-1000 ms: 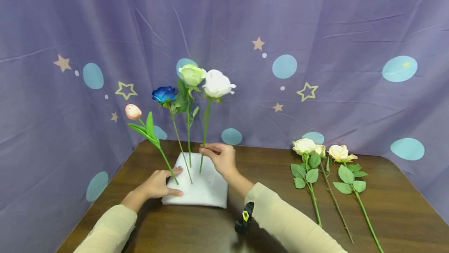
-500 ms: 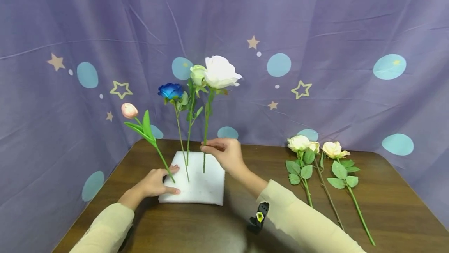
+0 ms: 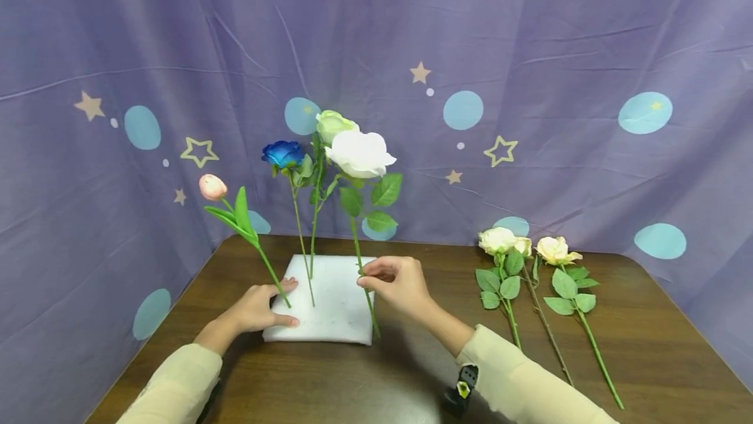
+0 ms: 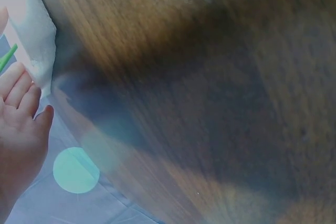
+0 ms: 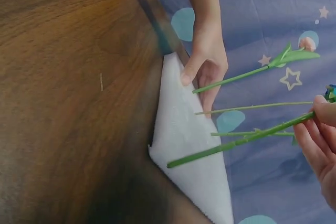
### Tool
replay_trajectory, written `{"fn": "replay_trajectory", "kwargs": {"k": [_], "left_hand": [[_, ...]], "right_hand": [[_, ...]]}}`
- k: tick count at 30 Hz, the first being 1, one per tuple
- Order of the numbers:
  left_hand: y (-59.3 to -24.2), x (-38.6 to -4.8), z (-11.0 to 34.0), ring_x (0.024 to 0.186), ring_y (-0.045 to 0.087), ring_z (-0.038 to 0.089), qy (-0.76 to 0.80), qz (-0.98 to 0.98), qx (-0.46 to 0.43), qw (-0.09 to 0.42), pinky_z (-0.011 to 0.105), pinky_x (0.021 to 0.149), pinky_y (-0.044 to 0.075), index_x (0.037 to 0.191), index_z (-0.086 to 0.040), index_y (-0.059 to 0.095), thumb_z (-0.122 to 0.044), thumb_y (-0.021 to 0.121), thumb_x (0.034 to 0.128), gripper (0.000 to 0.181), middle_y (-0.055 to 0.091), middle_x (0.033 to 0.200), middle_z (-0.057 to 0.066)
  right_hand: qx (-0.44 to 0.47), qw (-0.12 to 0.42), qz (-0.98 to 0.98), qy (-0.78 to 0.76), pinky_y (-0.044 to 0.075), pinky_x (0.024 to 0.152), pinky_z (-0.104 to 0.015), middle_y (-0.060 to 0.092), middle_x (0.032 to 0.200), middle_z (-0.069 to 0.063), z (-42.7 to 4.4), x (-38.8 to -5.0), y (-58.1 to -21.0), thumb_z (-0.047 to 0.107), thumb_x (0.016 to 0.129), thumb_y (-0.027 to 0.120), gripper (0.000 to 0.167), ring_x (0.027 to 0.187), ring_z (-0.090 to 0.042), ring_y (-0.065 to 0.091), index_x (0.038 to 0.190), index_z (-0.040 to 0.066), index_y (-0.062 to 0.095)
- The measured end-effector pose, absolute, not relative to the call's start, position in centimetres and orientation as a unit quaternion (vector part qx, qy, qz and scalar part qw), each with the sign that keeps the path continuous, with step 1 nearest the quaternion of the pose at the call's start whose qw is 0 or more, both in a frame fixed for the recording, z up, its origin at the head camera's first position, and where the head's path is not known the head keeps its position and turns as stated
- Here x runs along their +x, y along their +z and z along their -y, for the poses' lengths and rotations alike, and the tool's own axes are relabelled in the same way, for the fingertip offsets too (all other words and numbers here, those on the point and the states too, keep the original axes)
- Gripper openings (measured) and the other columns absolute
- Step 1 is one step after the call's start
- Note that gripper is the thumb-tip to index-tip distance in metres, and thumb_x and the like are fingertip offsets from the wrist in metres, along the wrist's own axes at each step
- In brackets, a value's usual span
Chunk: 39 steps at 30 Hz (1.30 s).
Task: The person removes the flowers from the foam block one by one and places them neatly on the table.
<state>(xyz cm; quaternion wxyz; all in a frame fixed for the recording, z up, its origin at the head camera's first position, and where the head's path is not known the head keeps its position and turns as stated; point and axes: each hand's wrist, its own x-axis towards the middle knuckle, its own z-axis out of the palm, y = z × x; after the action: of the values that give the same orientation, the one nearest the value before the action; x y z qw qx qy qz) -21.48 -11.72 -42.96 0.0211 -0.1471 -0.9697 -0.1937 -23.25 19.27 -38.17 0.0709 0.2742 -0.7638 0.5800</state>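
Note:
A white foam block (image 3: 335, 319) lies on the table with a pink tulip (image 3: 213, 187), a blue rose (image 3: 283, 154) and a pale green rose (image 3: 334, 125) standing in it. The left hand (image 3: 253, 308) rests on the block's left side, thumb and fingers spread around the tulip stem. Between thumb and fingers, the right hand (image 3: 400, 285) pinches the stem of a white rose (image 3: 360, 154). That stem's lower end is near the block's front right corner; in the right wrist view the stem (image 5: 210, 151) ends over the foam, contact unclear.
Several cream roses (image 3: 497, 241) lie on the right part of the wooden table (image 3: 459, 319). A purple curtain (image 3: 376, 32) with stars and blue dots hangs behind. The right wrist carries a black band (image 3: 467, 378).
The right hand has moved right and toward the front with the white rose, whose stem end left the block's middle for its right edge. The left hand stays on the block.

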Motion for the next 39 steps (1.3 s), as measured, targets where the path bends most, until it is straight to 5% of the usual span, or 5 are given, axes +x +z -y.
{"fn": "replay_trajectory", "kwargs": {"k": [9,17,39], "left_hand": [[-43.1,-21.5,11.8,0.128,0.052,0.041,-0.201,0.968,-0.151,0.022,0.054,0.107,0.041,0.132,0.0,0.056,-0.045,0.084,0.0664,0.084,0.055,0.138,0.019],[-42.9,-21.6,11.8,0.126,0.053,0.041,-0.192,0.969,-0.154,0.028,0.053,0.106,0.043,0.132,-0.001,0.057,-0.044,0.084,0.0661,0.083,0.056,0.137,0.019],[-43.3,-21.5,12.0,0.125,0.053,0.042,-0.196,0.969,-0.152,0.024,0.053,0.105,0.044,0.133,-0.001,0.056,-0.045,0.084,0.0666,0.085,0.054,0.138,0.021]], "right_hand": [[0.239,0.012,0.737,0.633,0.059,0.06,-0.023,0.072,0.082,-0.026,-20.6,-23.6,-39.7,0.005,0.077,0.078,0.019,0.058,0.001,0.065,0.088,-0.007,0.071],[0.196,-0.042,0.738,0.645,0.059,0.069,-0.051,0.072,0.084,-0.028,-22.0,-23.9,-41.3,0.003,0.078,0.076,0.021,0.06,-0.008,0.069,0.09,-0.012,0.068],[0.144,-0.063,0.775,0.612,0.061,0.061,-0.04,0.073,0.078,-0.019,-27.4,-24.5,-44.3,0.004,0.079,0.076,0.023,0.058,-0.016,0.07,0.089,-0.013,0.065]]}}
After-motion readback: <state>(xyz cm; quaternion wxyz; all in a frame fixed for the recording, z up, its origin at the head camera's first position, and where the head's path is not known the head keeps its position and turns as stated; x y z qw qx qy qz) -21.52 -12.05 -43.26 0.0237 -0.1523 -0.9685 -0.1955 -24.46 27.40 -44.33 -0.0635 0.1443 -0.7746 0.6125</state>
